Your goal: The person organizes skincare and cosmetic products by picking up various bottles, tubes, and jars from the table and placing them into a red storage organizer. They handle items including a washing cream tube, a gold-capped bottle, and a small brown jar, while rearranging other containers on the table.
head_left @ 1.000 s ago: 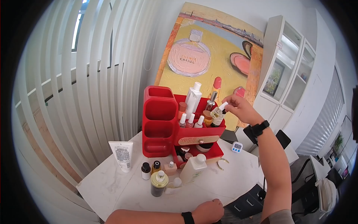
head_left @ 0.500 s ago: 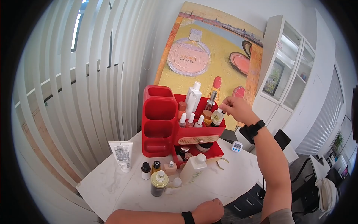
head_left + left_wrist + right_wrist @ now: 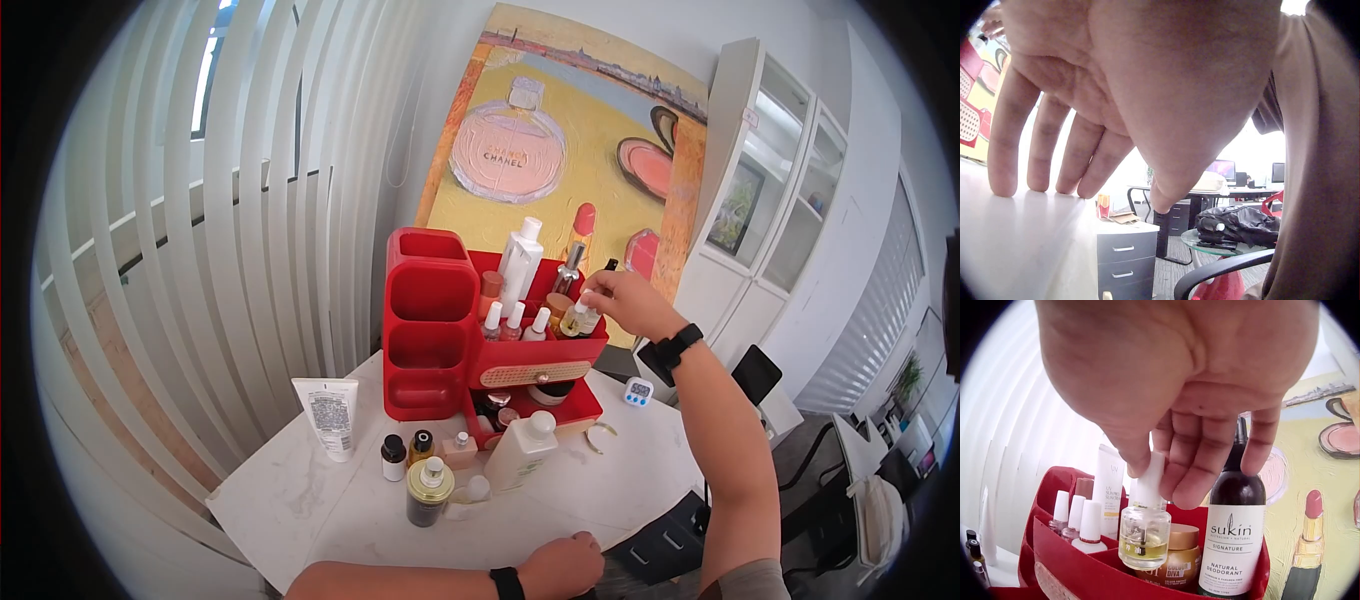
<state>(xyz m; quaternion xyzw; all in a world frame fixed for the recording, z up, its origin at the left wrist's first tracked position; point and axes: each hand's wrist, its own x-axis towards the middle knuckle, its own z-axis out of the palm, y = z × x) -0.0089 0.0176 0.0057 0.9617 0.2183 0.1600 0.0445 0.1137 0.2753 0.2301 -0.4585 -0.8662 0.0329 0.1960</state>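
My right hand [image 3: 640, 300] is over the right end of the red organizer's upper drawer [image 3: 500, 356]. Thumb and fingers pinch the white cap [image 3: 1150, 478] of a small clear glass bottle of yellow oil [image 3: 1144, 540], which hangs upright. Behind it are a gold-brown jar [image 3: 1183, 556] and a dark Sukin deodorant bottle [image 3: 1232, 544]. White-capped nail polish bottles [image 3: 1090, 528] stand to its left in this view. My left hand [image 3: 560, 567] rests at the table's front edge, its straight fingertips on the white top in the left wrist view.
On the marble-look table [image 3: 330, 500] stand a white tube [image 3: 328, 420], a large white bottle [image 3: 522, 452], a gold-topped bottle [image 3: 430, 492] and several smaller bottles. The open lower drawer [image 3: 583, 408] holds compacts. A small timer [image 3: 639, 391] sits at right.
My right hand has moved slightly left and down, bringing the oil bottle from tilted over the deodorant to upright beside the jar. The left hand stays where it was.
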